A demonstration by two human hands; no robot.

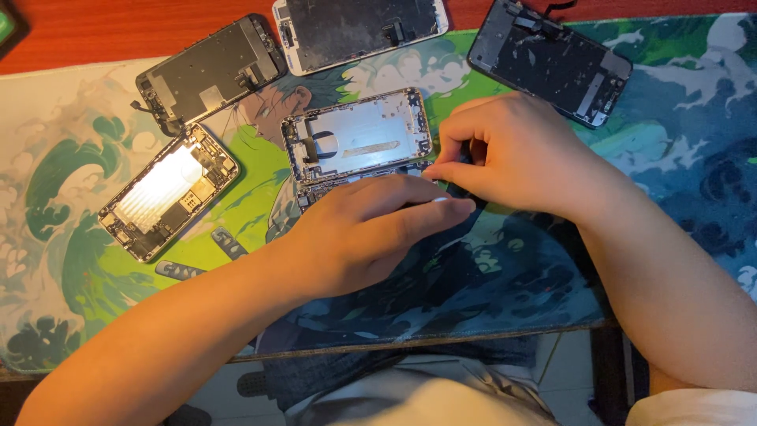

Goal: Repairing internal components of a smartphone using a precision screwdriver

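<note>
Two hands meet over a printed desk mat [95, 315]. Nearest, the left hand [363, 233] lies flat, fingers loose, covering a phone frame [315, 193] at its lower edge. The right hand [512, 154] pinches something small I cannot make out. Just beyond sits an emptied phone shell [359, 134], then an opened phone [165, 193] and three screen panels [209, 71].

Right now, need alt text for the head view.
Both hands, left and right, meet over an opened phone housing on a printed desk mat. Another open phone and three detached screens lie around it.
</note>
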